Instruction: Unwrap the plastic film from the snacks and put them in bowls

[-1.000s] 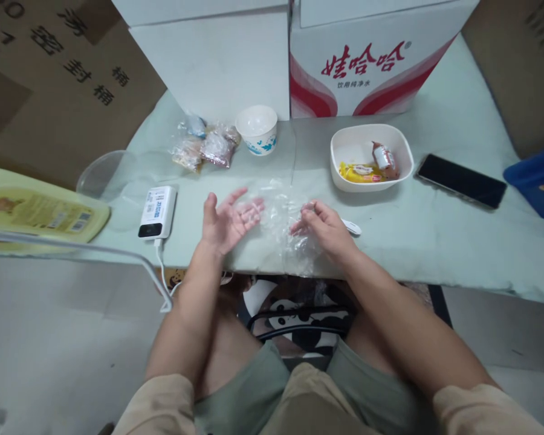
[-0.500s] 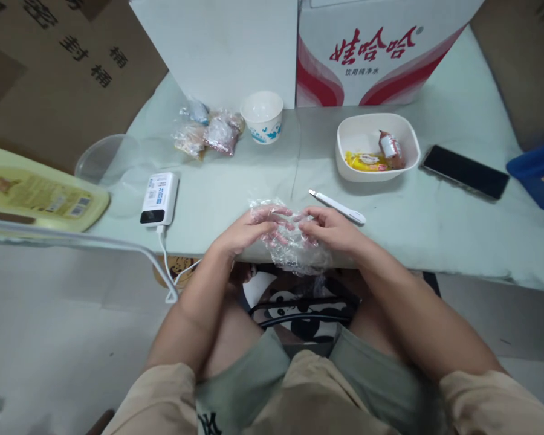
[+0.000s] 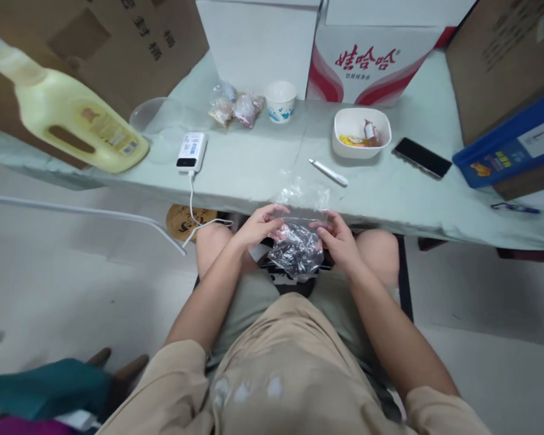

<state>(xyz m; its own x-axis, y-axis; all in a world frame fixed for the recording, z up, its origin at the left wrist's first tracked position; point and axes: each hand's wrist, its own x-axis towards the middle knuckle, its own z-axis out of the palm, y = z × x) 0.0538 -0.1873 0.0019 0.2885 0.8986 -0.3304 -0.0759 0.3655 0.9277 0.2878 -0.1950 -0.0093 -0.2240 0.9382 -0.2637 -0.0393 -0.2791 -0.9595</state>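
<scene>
A crinkled clear plastic bag (image 3: 298,246) is stretched between my hands at the table's front edge, its lower part hanging over my lap. My left hand (image 3: 265,225) pinches its left side between thumb and fingers. On the other side, my right hand (image 3: 336,235) grips the bag with the thumb on top. Some of the fingertips show blurred through the film. Just beyond the bag lies a white pen-shaped utility knife (image 3: 328,172). Farther back, a white plastic bowl (image 3: 361,151) holds a yellow packet (image 3: 352,140) and a small reddish-brown wrapped snack (image 3: 370,132).
Several small filled bags (image 3: 247,110) lie beside a paper cup (image 3: 281,101). A white power bank (image 3: 192,151) with a cable and a yellow bottle (image 3: 79,121) stand left. A phone (image 3: 421,157) and blue container (image 3: 512,145) are right. Boxes (image 3: 358,66) line the back.
My hands have moved apart and the bag is now spread wider between them, hanging lower toward my lap. The camera view has shifted, bringing more of the bottle and blue container into sight.
</scene>
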